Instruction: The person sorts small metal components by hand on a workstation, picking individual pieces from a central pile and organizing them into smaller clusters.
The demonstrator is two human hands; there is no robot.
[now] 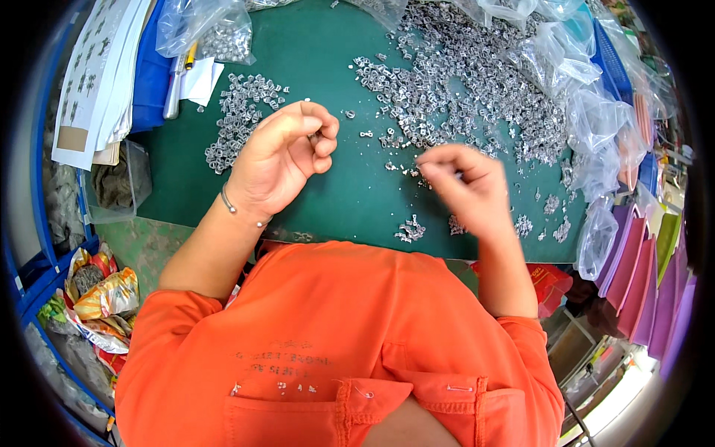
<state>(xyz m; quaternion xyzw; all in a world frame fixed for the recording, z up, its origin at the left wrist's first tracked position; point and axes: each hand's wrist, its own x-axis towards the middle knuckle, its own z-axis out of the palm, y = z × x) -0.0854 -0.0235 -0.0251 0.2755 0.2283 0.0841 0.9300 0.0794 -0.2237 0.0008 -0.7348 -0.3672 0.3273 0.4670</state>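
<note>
My left hand (pixel 283 153) hovers over the green table mat (pixel 328 82), fingers curled, pinching a small silver metal part (pixel 313 137) between thumb and fingertips. A thin bracelet circles that wrist. My right hand (pixel 465 186) is blurred, fingers bunched together at the edge of the big heap of small silver metal parts (pixel 462 74); what it pinches is not visible. A smaller pile of the same parts (pixel 238 115) lies just left of my left hand. A few loose clusters (pixel 410 229) sit near the mat's front edge.
Clear plastic bags (pixel 588 112) crowd the right and back of the mat; another bag with parts (pixel 208 30) lies back left. White printed sheets (pixel 100 74) and a blue bin stand at left. Purple and pink sheets (pixel 648 276) hang at right. Snack wrappers (pixel 100 298) lie lower left.
</note>
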